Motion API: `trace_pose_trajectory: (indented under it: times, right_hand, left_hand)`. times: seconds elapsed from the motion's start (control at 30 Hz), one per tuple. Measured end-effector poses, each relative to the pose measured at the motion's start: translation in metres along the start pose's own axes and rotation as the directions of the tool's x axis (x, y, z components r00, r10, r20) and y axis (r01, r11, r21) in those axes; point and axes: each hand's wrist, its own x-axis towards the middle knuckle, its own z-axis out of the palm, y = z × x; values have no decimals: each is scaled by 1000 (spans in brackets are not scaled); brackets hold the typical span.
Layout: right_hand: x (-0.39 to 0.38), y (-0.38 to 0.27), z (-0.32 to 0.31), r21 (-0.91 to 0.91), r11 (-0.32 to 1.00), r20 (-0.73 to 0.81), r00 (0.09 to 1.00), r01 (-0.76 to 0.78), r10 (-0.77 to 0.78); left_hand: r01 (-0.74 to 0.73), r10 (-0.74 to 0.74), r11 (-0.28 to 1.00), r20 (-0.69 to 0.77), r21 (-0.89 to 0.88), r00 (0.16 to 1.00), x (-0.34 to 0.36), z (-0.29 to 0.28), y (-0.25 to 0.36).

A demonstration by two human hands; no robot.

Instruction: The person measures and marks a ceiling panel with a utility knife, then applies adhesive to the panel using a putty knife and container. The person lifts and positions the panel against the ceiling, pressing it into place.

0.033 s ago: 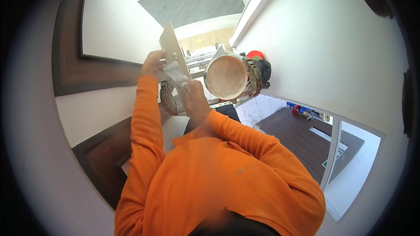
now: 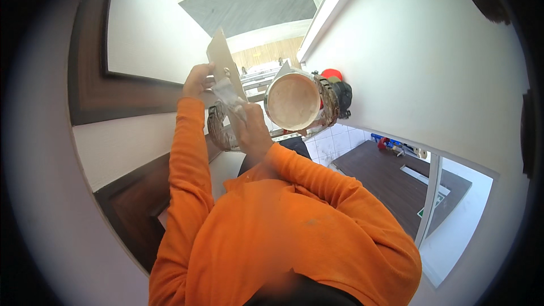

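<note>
My left hand is closed around the back of a long, flat plastering trowel, which stands tilted with its pale blade facing right. A small blob of filler clings to that blade. My right hand grips a putty knife, its whitish blade lying against the trowel's lower half. The knife's handle is mostly hidden in my fingers. Just right of the tools, a round bucket holds a smooth, cream-pink paste. Its rim is smeared with the same stuff.
A filler-splattered metal ladder stands below the bucket and my hands. Beside the bucket hang a red item and a dark pouch. White walls close in on both sides, with a brown-framed panel at left. A dark tabletop lies far below right.
</note>
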Motion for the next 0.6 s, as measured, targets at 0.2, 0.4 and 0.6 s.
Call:
trace_pose_trajectory:
  times: [0.2,0.4,0.6]
  right_hand:
    - [56,-72,-57,-151,980,-99,985,128,-144]
    - [71,-119,-141,345,930,-31,989,-126,146]
    - [45,-145,-189,416,886,54,978,-205,201]
  left_hand:
    - [-322,327,938,20,-131,945,-54,27,93]
    - [-530,495,727,-203,-436,845,-117,88,113]
    - [-193,531,495,119,-848,839,-154,132,101]
